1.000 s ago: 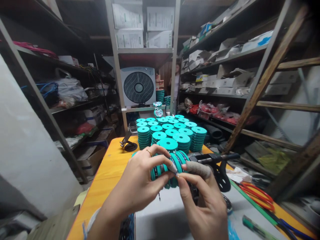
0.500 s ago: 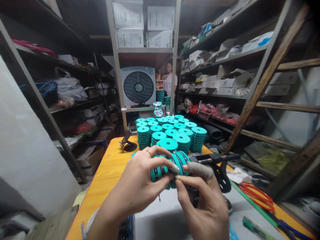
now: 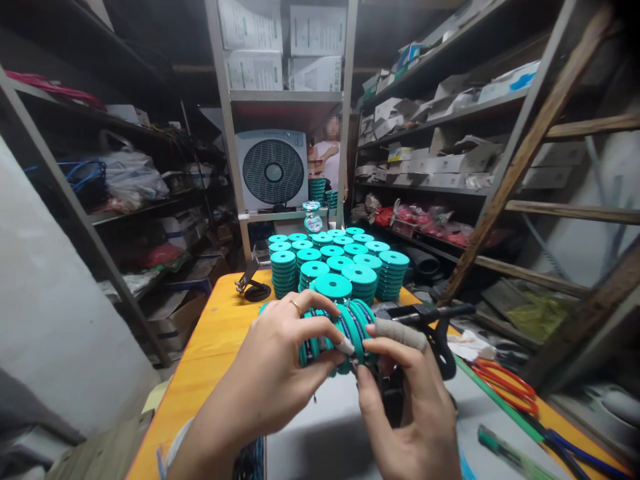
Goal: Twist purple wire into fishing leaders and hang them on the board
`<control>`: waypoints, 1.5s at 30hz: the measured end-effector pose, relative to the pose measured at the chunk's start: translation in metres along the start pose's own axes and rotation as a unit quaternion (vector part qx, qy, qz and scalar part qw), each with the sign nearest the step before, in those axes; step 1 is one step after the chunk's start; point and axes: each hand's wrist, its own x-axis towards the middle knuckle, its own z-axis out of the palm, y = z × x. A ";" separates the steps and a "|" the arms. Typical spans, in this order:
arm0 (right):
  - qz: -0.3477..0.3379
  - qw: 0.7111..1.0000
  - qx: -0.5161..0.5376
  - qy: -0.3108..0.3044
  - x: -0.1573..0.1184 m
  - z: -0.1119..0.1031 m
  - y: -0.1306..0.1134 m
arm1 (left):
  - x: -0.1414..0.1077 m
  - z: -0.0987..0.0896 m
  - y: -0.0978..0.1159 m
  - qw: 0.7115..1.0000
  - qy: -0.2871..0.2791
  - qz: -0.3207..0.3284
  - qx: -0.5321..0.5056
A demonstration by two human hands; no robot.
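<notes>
A row of teal spools (image 3: 359,323), wound with dark, thin cord, lies sideways in front of me above the white surface. Over its left part curls my left hand (image 3: 285,347), a ring on one finger, with fingers and thumb closed on the spools. At the right end, my right hand (image 3: 413,393) bends its fingers against the spool rims, one finger wrapped in a grey cover (image 3: 400,332). Its thumb and index finger come close together at the lower rim, beside the left fingertips. What lies between them is too small to make out.
Stacks of teal spools (image 3: 315,270) stand behind my hands on the yellow table (image 3: 205,340). A black stand (image 3: 253,288) is left of them. Orange-handled scissors (image 3: 505,385) and a green marker (image 3: 515,453) lie right. Shelves surround the table; another person (image 3: 333,160) stands behind.
My right thumb has dropped slightly and its index finger has lifted, widening the gap between them at the rim. The left hand keeps its hold. The whole view has shifted slightly.
</notes>
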 end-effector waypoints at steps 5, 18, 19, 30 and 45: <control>-0.025 0.999 -0.032 -0.014 -0.003 -0.006 -0.004 | -0.003 0.001 0.003 0.999 -0.006 0.018 0.027; -0.075 0.995 -0.072 0.003 -0.006 -0.008 0.002 | -0.002 0.004 0.002 1.000 -0.001 0.011 0.024; -0.068 0.995 -0.067 0.001 -0.006 -0.007 0.003 | -0.002 0.004 0.001 1.000 0.001 0.012 0.026; -0.005 1.000 -0.007 0.000 0.000 -0.002 0.002 | 0.002 0.007 -0.001 0.999 0.016 0.021 0.027; 0.062 0.996 0.010 -0.064 0.000 -0.008 0.003 | 0.003 0.009 -0.004 0.995 0.025 0.058 0.074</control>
